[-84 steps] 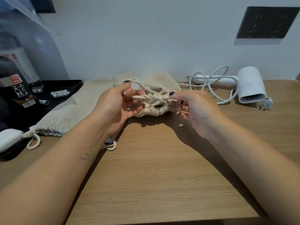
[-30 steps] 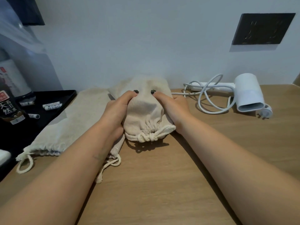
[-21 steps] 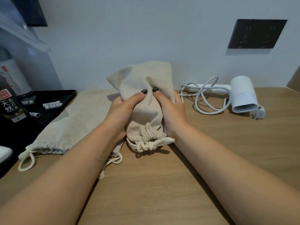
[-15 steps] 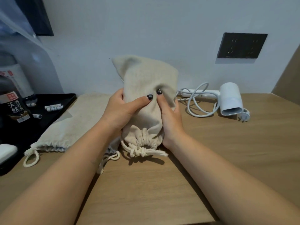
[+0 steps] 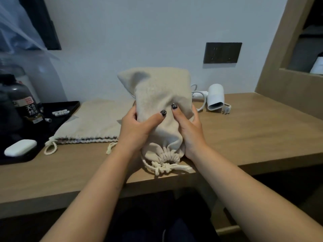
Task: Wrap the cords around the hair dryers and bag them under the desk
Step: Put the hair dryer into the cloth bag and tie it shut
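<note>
Nearest, the knotted drawstring [image 5: 165, 167] is hanging at the desk [image 5: 253, 137] edge. The left hand [image 5: 135, 127] and right hand [image 5: 189, 127] are clasping the filled bag [image 5: 161, 95] from both sides, each grip pressing into the cloth. The risk: loose fabric may be sliding under the palms, letting the bag drop as it heads below. Left, an empty bag [image 5: 94, 123] is lying flat beside a black tray [image 5: 70, 109]. Farther right, a white hair dryer [image 5: 215, 96] is waiting, its cord [image 5: 201, 100] looking unwrapped.

Tied bag [image 5: 162, 102] hides its contents.
</note>
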A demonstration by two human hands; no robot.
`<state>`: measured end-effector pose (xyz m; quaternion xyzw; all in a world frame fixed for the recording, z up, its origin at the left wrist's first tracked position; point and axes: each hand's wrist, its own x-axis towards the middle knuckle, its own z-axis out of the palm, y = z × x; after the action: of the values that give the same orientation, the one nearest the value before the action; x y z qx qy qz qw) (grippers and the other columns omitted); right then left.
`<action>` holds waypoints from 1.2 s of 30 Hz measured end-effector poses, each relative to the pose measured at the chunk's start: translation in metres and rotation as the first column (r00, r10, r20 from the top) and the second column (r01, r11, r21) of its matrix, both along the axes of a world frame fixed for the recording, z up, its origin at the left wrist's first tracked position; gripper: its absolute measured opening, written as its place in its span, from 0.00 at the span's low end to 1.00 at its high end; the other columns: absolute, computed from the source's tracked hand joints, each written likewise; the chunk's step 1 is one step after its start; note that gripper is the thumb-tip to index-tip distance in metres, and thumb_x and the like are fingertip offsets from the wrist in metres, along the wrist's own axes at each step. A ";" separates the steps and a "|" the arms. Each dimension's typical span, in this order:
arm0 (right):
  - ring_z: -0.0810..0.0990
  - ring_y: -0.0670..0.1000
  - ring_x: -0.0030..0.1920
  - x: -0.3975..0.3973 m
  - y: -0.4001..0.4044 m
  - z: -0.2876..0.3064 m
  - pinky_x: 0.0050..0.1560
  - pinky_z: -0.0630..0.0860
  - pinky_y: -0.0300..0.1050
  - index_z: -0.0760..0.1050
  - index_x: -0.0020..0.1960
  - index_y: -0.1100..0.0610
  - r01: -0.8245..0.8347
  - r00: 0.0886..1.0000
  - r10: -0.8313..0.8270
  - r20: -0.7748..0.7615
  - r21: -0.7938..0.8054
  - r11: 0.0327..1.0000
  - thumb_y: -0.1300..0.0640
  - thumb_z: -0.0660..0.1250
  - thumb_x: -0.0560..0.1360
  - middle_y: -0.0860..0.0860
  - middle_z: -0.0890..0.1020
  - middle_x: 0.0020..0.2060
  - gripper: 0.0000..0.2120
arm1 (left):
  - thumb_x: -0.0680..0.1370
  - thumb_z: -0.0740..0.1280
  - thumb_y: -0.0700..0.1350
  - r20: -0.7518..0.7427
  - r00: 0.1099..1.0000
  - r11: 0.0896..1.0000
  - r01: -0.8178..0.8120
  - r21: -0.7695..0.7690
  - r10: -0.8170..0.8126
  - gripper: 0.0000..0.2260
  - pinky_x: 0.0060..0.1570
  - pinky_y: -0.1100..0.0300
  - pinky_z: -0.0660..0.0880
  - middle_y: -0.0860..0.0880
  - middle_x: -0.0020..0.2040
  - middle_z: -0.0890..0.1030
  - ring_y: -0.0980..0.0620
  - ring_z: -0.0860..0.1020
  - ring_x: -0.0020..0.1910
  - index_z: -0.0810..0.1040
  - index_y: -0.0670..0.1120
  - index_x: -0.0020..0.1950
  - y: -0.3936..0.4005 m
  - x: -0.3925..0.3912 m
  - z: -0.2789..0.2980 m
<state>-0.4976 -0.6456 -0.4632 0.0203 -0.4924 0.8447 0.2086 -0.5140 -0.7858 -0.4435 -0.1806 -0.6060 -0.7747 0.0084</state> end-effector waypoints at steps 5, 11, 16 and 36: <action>0.79 0.57 0.62 0.044 0.011 -0.008 0.64 0.73 0.62 0.64 0.74 0.53 0.009 0.998 -0.005 -0.065 0.062 0.998 0.60 0.73 0.72 0.56 0.80 0.61 0.34 | 0.69 0.77 0.41 0.031 0.998 0.998 0.056 0.039 -0.057 0.18 0.54 0.44 0.79 0.43 0.51 0.85 0.41 0.83 0.52 0.80 0.43 0.57 0.006 0.036 -0.009; 0.77 0.52 0.65 0.094 0.032 -0.020 0.64 0.74 0.58 0.61 0.76 0.49 0.144 0.985 -0.130 -0.112 0.132 0.981 0.58 0.75 0.69 0.51 0.78 0.65 0.40 | 0.66 0.76 0.43 0.017 0.991 0.990 0.131 0.045 -0.132 0.19 0.50 0.49 0.80 0.41 0.51 0.85 0.40 0.83 0.51 0.80 0.42 0.56 0.025 0.071 -0.018; 0.77 0.51 0.65 0.146 0.060 -0.043 0.63 0.76 0.57 0.61 0.75 0.45 0.238 0.970 -0.231 -0.071 0.104 0.966 0.48 0.81 0.63 0.51 0.75 0.68 0.46 | 0.68 0.75 0.42 0.022 0.971 0.971 0.240 -0.021 -0.240 0.18 0.51 0.49 0.80 0.43 0.51 0.85 0.43 0.83 0.51 0.79 0.43 0.56 0.055 0.109 -0.034; 0.79 0.53 0.62 0.304 0.168 -0.141 0.55 0.80 0.48 0.60 0.75 0.51 0.676 0.737 -0.669 0.099 -0.074 0.733 0.61 0.72 0.72 0.54 0.76 0.66 0.36 | 0.72 0.75 0.41 0.096 0.813 0.772 0.576 -0.268 -0.574 0.21 0.46 0.63 0.78 0.51 0.54 0.84 0.55 0.83 0.51 0.76 0.48 0.63 0.205 0.226 -0.110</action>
<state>-0.1932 -0.4775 -0.6038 -0.1977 -0.4279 0.7371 0.4843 -0.2882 -0.5805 -0.5533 -0.3531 -0.6266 -0.6453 -0.2573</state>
